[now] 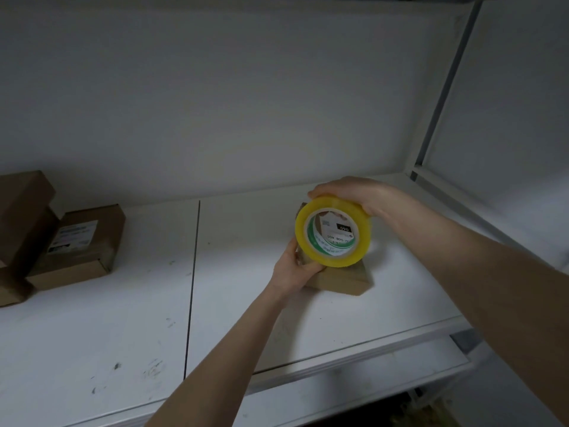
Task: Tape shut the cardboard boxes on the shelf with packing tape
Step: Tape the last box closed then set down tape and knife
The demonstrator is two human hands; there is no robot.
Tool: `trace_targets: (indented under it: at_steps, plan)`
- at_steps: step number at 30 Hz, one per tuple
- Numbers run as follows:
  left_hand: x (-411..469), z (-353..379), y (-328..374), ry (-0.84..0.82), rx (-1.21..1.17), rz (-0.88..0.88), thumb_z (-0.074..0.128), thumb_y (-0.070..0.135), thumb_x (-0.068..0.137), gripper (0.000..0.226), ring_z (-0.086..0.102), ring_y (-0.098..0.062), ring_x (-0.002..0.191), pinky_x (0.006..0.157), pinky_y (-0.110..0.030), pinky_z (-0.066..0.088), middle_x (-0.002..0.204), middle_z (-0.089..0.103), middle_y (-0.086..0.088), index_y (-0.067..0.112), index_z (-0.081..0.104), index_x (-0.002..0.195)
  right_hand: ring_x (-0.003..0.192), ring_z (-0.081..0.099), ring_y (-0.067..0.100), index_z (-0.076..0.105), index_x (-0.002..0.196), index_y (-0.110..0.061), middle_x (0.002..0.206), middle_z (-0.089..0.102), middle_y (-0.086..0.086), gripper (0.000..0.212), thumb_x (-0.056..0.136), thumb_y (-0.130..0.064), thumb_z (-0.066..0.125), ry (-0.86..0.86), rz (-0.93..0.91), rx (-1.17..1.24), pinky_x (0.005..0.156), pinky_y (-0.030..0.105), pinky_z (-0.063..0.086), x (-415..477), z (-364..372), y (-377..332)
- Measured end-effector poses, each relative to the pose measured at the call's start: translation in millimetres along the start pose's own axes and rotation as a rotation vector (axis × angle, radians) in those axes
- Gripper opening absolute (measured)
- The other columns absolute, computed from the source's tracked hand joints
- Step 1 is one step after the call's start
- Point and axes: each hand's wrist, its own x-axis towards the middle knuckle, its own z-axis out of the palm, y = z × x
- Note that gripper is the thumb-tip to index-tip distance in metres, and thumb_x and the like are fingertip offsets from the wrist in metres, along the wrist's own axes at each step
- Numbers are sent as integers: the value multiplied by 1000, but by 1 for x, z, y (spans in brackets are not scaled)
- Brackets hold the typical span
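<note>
A small brown cardboard box point(340, 280) lies on the white shelf point(246, 303), right of the middle. My right hand point(354, 192) grips a yellowish roll of packing tape point(361, 251) from above and holds it upright over the box, its open core facing me. A white label on the box shows through the core. My left hand point(294, 269) grips the box's left side, thumb near the roll's lower edge. The roll hides most of the box's top, so I cannot tell how its flaps stand.
At the far left stand several more brown boxes: a flat one with a shipping label point(80, 245), and a stack point(21, 217) beside it. A dark seam point(192, 288) splits the shelf boards. A grey upright post point(443, 87) rises at the right. A lower shelf point(369, 380) shows below.
</note>
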Motion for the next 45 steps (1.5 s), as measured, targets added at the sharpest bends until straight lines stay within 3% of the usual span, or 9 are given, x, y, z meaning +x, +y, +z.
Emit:
trace_targets:
  at_steps: [5, 9, 14, 18, 21, 32, 35, 40, 45]
  plan:
    - [-3, -5, -2, 9, -124, 40, 70, 35, 68, 73, 50, 0, 108, 90, -39, 54, 119, 52, 14, 42, 41, 135, 91, 71, 32, 71, 82, -17, 90, 75, 10, 28, 75, -44, 76, 69, -13, 28, 91, 43, 55, -3, -10, -3]
    - [-3, -2, -1, 87, -70, 44, 64, 32, 67, 55, 61, -15, 100, 86, -42, 55, 108, 63, 11, 40, 55, 120, 70, 66, 24, 69, 73, -19, 71, 71, 4, 28, 77, -46, 73, 92, -13, -7, 81, 36, 55, -5, -18, -6]
    - [9, -1, 4, 130, -6, 37, 67, 20, 81, 57, 63, -18, 104, 90, -40, 54, 113, 67, 1, 25, 52, 136, 67, 64, 23, 67, 75, -19, 77, 70, 5, 29, 77, -48, 71, 118, 6, -45, 76, 35, 54, -8, -20, -10]
    - [17, 1, 10, 126, 36, 34, 66, 17, 84, 56, 64, -22, 103, 89, -41, 54, 115, 67, -6, 20, 51, 137, 59, 59, 18, 64, 74, -19, 68, 66, 2, 29, 81, -46, 68, 154, -10, -94, 59, 25, 47, -12, -20, -19]
    - [20, 0, 13, 124, 25, 12, 66, 15, 85, 55, 62, -24, 107, 92, -41, 53, 118, 65, -7, 19, 51, 138, 58, 58, 17, 62, 74, -19, 67, 64, 0, 31, 81, -49, 68, 173, -14, -148, 55, 24, 44, -14, -22, -25]
    - [29, -13, 20, 82, 3, 9, 65, 10, 86, 61, 60, -21, 99, 89, -35, 53, 113, 62, -3, 18, 43, 142, 77, 64, 25, 66, 76, -19, 81, 69, 5, 25, 80, -44, 71, 163, 33, -23, 86, 38, 53, -14, -33, -21]
    - [30, -15, 20, 91, -14, -1, 68, 17, 85, 63, 60, -21, 100, 80, -32, 53, 118, 62, -4, 19, 43, 142, 71, 60, 23, 65, 78, -18, 81, 67, 7, 23, 82, -40, 71, 123, 67, 43, 78, 37, 51, -12, -32, -12]
    - [35, -13, 20, 174, -6, -25, 60, 28, 86, 57, 59, -26, 112, 92, -44, 53, 124, 62, -4, 25, 46, 140, 78, 63, 25, 66, 80, -18, 88, 69, 8, 24, 80, -42, 70, 140, 108, 35, 85, 39, 54, -13, -33, -5]
    - [43, -7, 10, 272, 105, -18, 49, 61, 74, 66, 62, -25, 101, 87, -48, 54, 117, 62, -4, 31, 53, 133, 74, 63, 23, 65, 79, -19, 84, 69, 6, 25, 81, -44, 69, 147, 87, -28, 80, 36, 54, -12, -32, -10]
